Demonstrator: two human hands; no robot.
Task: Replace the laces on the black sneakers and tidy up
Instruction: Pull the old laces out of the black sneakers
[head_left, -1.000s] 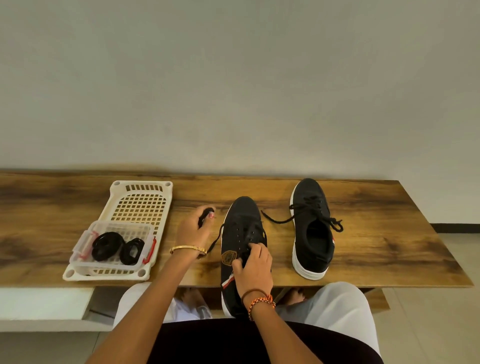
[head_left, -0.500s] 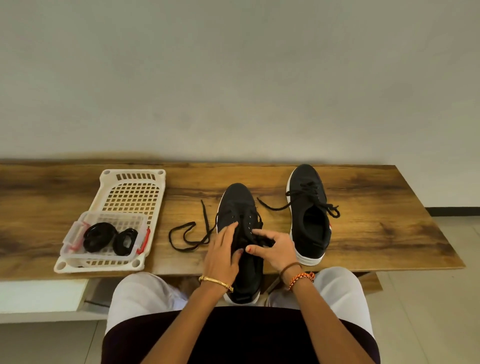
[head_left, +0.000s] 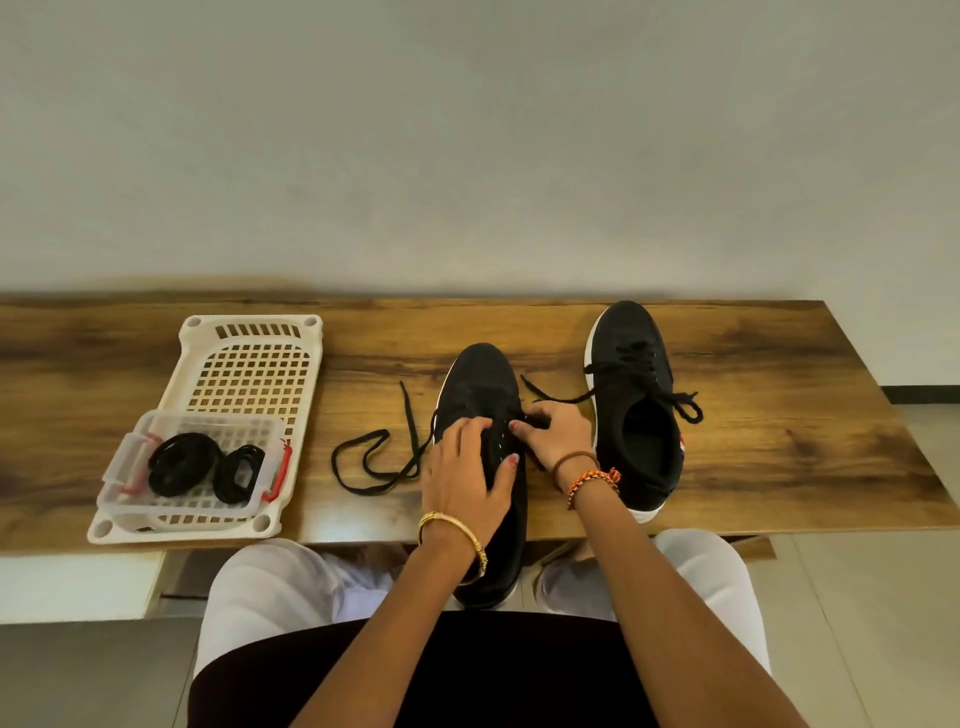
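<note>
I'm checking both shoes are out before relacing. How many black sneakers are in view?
2. One sneaker lies at the table's front edge under both hands; the other sneaker lies to its right, still laced. None seems hidden.

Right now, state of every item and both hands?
Near black sneaker: lace partly pulled out, heel over the wooden table edge.
Loose black lace: trailing left on table.
Far black sneaker: laced, untied.
Clear plastic box: open, holds coiled black laces.
White plastic basket: under the box.
Left hand: resting on near sneaker.
Right hand: pinching lace.
</note>
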